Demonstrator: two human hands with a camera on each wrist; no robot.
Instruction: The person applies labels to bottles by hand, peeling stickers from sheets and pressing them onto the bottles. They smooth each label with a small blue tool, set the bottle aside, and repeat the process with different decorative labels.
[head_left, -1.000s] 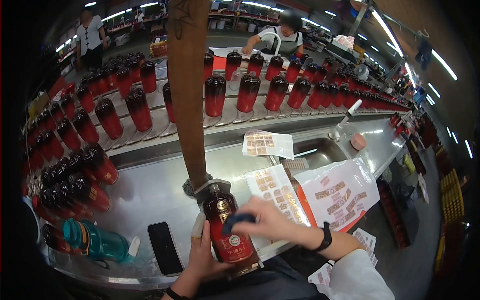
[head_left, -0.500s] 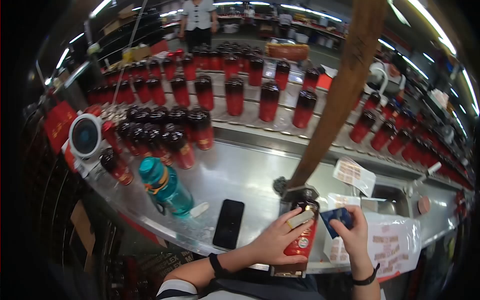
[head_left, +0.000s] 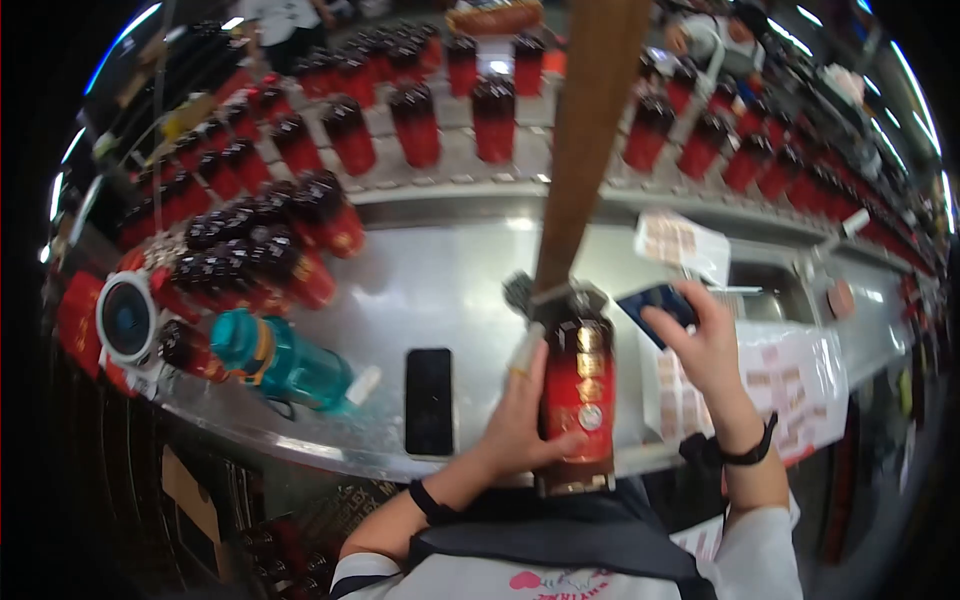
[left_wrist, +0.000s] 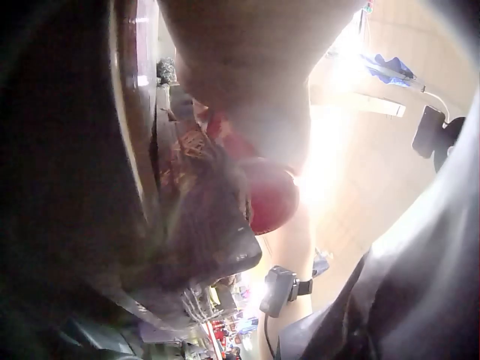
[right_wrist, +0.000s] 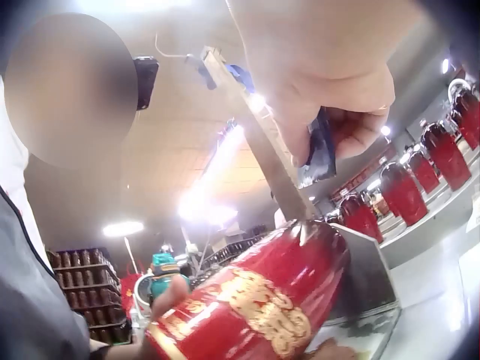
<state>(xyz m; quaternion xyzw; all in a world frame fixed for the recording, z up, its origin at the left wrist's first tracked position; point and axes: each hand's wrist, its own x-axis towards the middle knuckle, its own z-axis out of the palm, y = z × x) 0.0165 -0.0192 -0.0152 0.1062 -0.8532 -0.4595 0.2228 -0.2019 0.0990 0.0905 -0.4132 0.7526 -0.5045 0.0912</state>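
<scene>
Head view. Left hand (head_left: 515, 430) grips a red-and-black bottle (head_left: 592, 370): fingers along its left side, thumb across the lower front. Bottle sits at the near edge of the metal desk (head_left: 390, 270), just before the person's torso, neck end close to the foot of a wooden post (head_left: 595, 130). Gold marks run down its front, a pale round mark below them. Right hand (head_left: 705, 345) pinches a dark blue piece (head_left: 655, 312) between thumb and fingers, beside the bottle's neck and apart from it. Left of the bottle: black phone (head_left: 429, 402), then teal flask (head_left: 280, 358). Right: printed sheets (head_left: 795, 375) on the desk, sink (head_left: 775, 302) behind. Rows of similar bottles (head_left: 415, 125) along the far side.

Left wrist view. Dim, glare behind. A rounded red surface (left_wrist: 271, 196) near centre, beneath an arm; grip cannot be made out here. Black device (left_wrist: 280, 291) strapped to an arm below.

Right wrist view. Blue piece held in the pinch, above the bottle. Bottle tilted, gold characters facing the camera; left thumb on its lower end. Angled bracket (right_wrist: 367, 281) by the neck end. Stacked crates (right_wrist: 86, 292) at far left.
</scene>
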